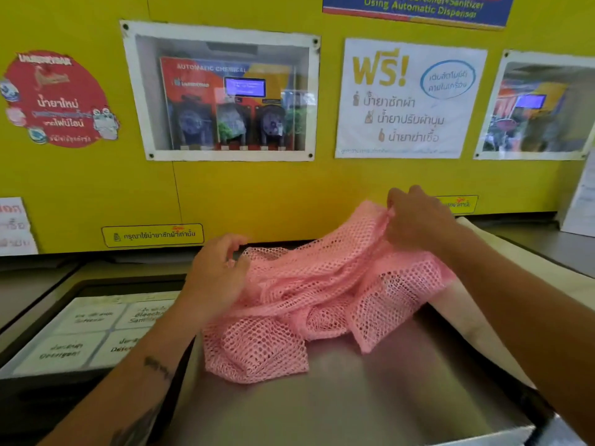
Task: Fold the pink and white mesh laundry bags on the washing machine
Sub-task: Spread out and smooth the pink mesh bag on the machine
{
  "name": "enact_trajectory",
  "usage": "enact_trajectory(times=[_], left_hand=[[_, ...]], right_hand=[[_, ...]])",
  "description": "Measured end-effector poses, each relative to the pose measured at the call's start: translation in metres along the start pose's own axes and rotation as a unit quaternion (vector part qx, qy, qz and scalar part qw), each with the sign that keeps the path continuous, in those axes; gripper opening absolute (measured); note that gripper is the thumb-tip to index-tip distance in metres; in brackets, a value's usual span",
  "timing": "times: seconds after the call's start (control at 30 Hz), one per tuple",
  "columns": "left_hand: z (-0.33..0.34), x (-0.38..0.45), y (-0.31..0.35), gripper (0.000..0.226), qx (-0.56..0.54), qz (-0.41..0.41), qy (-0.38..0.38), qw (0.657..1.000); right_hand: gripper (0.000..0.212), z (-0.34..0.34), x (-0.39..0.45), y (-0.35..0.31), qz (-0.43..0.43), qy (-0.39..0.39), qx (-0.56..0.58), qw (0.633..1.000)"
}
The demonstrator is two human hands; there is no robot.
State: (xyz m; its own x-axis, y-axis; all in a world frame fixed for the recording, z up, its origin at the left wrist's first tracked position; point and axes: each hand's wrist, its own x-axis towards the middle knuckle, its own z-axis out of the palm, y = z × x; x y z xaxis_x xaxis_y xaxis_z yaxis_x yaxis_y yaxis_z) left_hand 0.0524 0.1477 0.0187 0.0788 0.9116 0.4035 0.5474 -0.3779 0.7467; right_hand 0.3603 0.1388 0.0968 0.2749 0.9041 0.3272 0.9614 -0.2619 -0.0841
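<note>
A pink mesh laundry bag (322, 294) lies crumpled across the steel top of the washing machine (370, 397). My left hand (215, 272) pinches its left edge near the back of the machine. My right hand (418, 220) grips its upper right corner and holds that corner lifted above the surface. A white bag (476, 320) lies flat to the right, partly under the pink one and under my right forearm.
A yellow wall panel (257, 194) with posters and a glazed dispenser window (222, 91) rises right behind the machine. To the left sits a detergent drawer lid with white labels (83, 333). Another steel machine top (553, 246) is at the far right.
</note>
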Motion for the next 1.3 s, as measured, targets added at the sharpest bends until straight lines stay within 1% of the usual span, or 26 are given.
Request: enact_trajectory(times=[0.03,0.07,0.13,0.23,0.3,0.33,0.4,0.47,0.5,0.57,0.63,0.67,0.7,0.73,0.8,0.87,0.9,0.93,0.97,1.0,1.07,1.1,1.13,1.2,1.23,1.3], left_hand=[[0.006,0.001,-0.003,0.044,0.04,-0.036,-0.026,0.998],[0.011,0.001,-0.004,0.054,0.073,-0.067,-0.05,0.994],[0.02,-0.003,-0.004,0.061,0.083,-0.071,-0.059,0.992],[0.026,-0.008,0.002,0.045,-0.046,0.054,-0.043,0.997],[0.026,-0.012,0.008,0.038,-0.113,0.095,-0.057,0.987],[0.026,-0.013,0.01,0.039,-0.116,0.107,-0.047,0.986],[0.027,-0.013,0.009,0.038,-0.048,0.118,0.018,0.992],[0.027,-0.015,0.008,0.032,0.032,0.12,0.087,0.988],[0.027,-0.017,0.01,0.029,0.054,0.12,0.1,0.986],[0.029,-0.021,0.016,0.032,0.095,0.103,0.05,0.989],[0.037,-0.025,0.019,0.066,0.161,0.019,-0.08,0.984],[0.041,-0.024,0.017,0.083,0.209,-0.026,-0.148,0.966],[0.043,-0.024,0.014,0.092,0.255,-0.056,-0.193,0.946],[0.042,-0.021,0.007,0.092,0.273,-0.076,-0.217,0.934],[0.027,-0.014,-0.003,0.075,0.219,-0.097,-0.202,0.95],[0.005,-0.008,-0.009,0.038,0.155,-0.082,-0.147,0.973],[-0.007,-0.005,-0.01,0.018,0.144,-0.07,-0.113,0.981],[-0.019,-0.003,-0.009,0.006,0.13,-0.064,-0.078,0.986],[-0.03,0.0,-0.007,0.008,0.115,-0.061,-0.052,0.99],[-0.039,0.001,-0.006,0.012,0.099,-0.065,-0.037,0.992],[-0.055,0.001,-0.002,0.016,0.094,-0.057,-0.018,0.994],[-0.063,0.0,-0.003,0.015,0.105,-0.046,-0.008,0.993],[-0.071,-0.001,-0.004,0.012,0.119,-0.037,0.01,0.992],[-0.094,-0.004,-0.009,0.01,0.158,-0.035,0.035,0.986],[-0.109,-0.005,-0.012,0.007,0.188,-0.04,0.041,0.98],[-0.143,-0.007,-0.021,0.002,0.268,-0.042,0.056,0.961]], right_hand=[[0.066,0.005,-0.007,0.0,-0.011,-0.024,-0.041,0.999],[0.081,0.011,-0.014,-0.004,-0.044,-0.039,-0.044,0.997],[0.088,0.028,-0.028,-0.018,-0.145,-0.082,0.033,0.986],[0.067,0.056,-0.043,-0.039,-0.237,-0.189,0.089,0.949],[0.043,0.066,-0.046,-0.043,-0.257,-0.208,0.066,0.941],[0.03,0.067,-0.043,-0.044,-0.259,-0.181,0.052,0.947],[0.015,0.063,-0.029,-0.041,-0.214,-0.085,0.029,0.973],[0.016,0.049,-0.01,-0.033,-0.128,0.021,-0.029,0.991],[0.021,0.04,-0.002,-0.028,-0.086,0.063,-0.076,0.991],[0.034,0.03,0.008,-0.018,-0.022,0.085,-0.163,0.983],[0.044,0.037,0.01,-0.012,-0.005,0.044,-0.22,0.974],[0.049,0.047,0.008,-0.011,-0.012,0.016,-0.248,0.969],[0.052,0.058,0.005,-0.01,-0.022,-0.012,-0.276,0.961],[0.053,0.066,0.0,-0.01,-0.031,-0.037,-0.293,0.955],[0.057,0.068,-0.01,-0.018,-0.046,-0.065,-0.279,0.957],[0.06,0.054,-0.02,-0.038,-0.06,-0.07,-0.252,0.963],[0.059,0.048,-0.024,-0.051,-0.082,-0.056,-0.23,0.968],[0.057,0.042,-0.027,-0.065,-0.125,-0.044,-0.193,0.972],[0.056,0.037,-0.03,-0.08,-0.182,-0.052,-0.133,0.973],[0.056,0.031,-0.035,-0.093,-0.235,-0.096,-0.038,0.966],[0.069,0.03,-0.044,-0.123,-0.282,-0.251,0.149,0.914],[0.076,0.039,-0.049,-0.136,-0.295,-0.296,0.167,0.893],[0.078,0.048,-0.058,-0.15,-0.319,-0.311,0.135,0.885],[0.067,0.072,-0.07,-0.165,-0.363,-0.247,0.079,0.895],[0.059,0.08,-0.072,-0.168,-0.371,-0.213,0.082,0.9],[0.046,0.082,-0.065,-0.173,-0.374,-0.188,0.121,0.9]])
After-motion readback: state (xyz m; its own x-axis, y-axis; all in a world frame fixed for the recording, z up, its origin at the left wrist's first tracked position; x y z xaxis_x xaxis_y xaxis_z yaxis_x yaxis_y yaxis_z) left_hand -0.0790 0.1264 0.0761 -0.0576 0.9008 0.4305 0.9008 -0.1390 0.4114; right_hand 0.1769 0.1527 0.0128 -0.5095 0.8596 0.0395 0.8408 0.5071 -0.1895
